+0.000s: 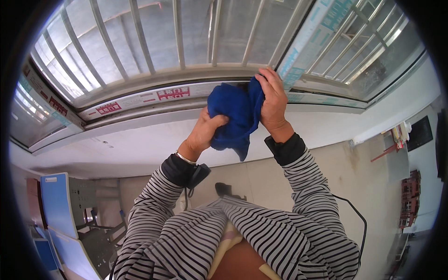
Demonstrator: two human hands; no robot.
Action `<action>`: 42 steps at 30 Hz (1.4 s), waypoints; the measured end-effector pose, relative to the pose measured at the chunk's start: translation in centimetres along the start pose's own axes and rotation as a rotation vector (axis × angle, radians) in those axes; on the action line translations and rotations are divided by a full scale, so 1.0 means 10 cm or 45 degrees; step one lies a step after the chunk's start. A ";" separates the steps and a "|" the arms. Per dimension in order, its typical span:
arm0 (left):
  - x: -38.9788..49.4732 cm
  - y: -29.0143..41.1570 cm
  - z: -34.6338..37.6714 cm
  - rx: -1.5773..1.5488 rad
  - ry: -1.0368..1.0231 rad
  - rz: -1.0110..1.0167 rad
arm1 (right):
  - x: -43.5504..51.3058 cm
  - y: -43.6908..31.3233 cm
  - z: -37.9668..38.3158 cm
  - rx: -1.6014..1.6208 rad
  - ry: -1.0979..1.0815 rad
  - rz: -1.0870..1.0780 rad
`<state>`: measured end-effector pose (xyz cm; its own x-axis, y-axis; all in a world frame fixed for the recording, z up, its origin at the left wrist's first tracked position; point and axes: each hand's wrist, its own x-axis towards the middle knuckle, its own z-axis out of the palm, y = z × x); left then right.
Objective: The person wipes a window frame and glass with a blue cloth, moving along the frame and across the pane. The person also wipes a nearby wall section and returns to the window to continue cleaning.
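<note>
A bunched blue cloth (231, 115) hangs between my two hands in front of a sliding window's lower frame (140, 98). My left hand (206, 129) grips the cloth's left side, thumb pressed over it. On the other side, my right hand (273, 101) has the cloth's right edge between palm and fingers, and its fingertips are up by the corner where the lower frame meets an upright window post (297, 59). Printed protective film still covers parts of both frame and post. The cloth hides the stretch of frame behind it.
Metal security bars (178, 35) stand beyond the glass. Below the window runs a white sill (140, 136). Blue-topped desks (57, 206) are at the lower left. A red-legged table (388, 152) bearing papers stands at the right. A black cable (362, 217) loops beside my right arm.
</note>
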<state>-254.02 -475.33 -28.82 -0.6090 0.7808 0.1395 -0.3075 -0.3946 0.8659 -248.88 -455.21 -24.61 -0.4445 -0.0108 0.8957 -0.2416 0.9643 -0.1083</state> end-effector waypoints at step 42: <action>0.34 0.44 -0.14 -0.656 -0.173 -0.529 | 0.03 -0.22 -0.05 -0.197 -0.151 0.600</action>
<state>-258.47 -475.11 -25.24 -0.2779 0.9583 -0.0670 -0.8262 -0.2029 0.5255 -248.11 -457.19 -23.87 -0.5712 0.4137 0.7089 0.1353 0.8993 -0.4159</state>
